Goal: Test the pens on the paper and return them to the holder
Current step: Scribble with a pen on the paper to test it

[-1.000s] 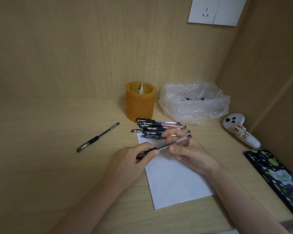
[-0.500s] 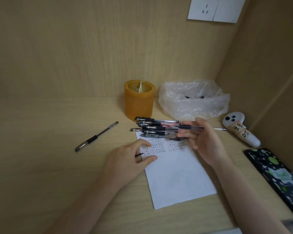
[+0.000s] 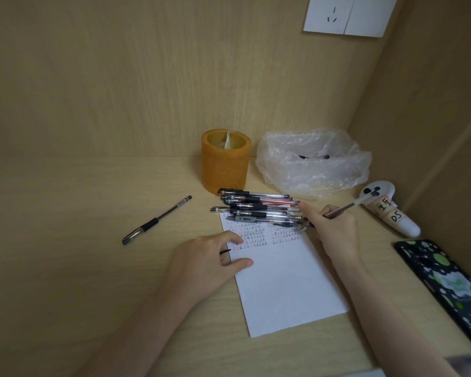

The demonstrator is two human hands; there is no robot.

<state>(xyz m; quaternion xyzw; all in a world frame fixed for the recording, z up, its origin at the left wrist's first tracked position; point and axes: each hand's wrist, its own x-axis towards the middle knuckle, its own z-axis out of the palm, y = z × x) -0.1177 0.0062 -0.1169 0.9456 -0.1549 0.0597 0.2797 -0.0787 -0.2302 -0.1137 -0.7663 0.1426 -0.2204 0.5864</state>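
Right hand [image 3: 331, 229] pinches a pen [image 3: 340, 210] in a writing grip. The tip is down at the top right corner of the paper [image 3: 283, 289] and the barrel slants up toward the controller [image 3: 392, 210]. Left hand [image 3: 207, 261] is curled, thumb and forefinger lying on the paper's left edge. A thin black bit [image 3: 226, 251] pokes out between them. It looks like the cap, can't confirm.

Risks as I see them:
- The right forefinger is against the near ends of the pile of pens [image 3: 256, 208], which overlaps the paper's top edge. Any stroke here likely nudges the pile, and round barrels will roll.
- The tip sits beside rows of marks already on the sheet. A new scribble there could get lost among them, so pass or fail would be unreadable. The lower half of the sheet is blank and the better spot.
- The paper is pinned on the left only. Pressure at the far right corner could swing or buckle it.
- If that black bit is the cap, dropping it means an uncapped pen goes back.
- A lone pen [image 3: 158, 220] lies well apart to the left. I can't tell whether it's tested, so it's easy to skip or redo.
- The holder [image 3: 225, 164] stands just behind the pile with no pens visible in it, so every return is ahead. Each reach crosses the pile and could scatter it into the plastic bag [image 3: 313, 170] next door.
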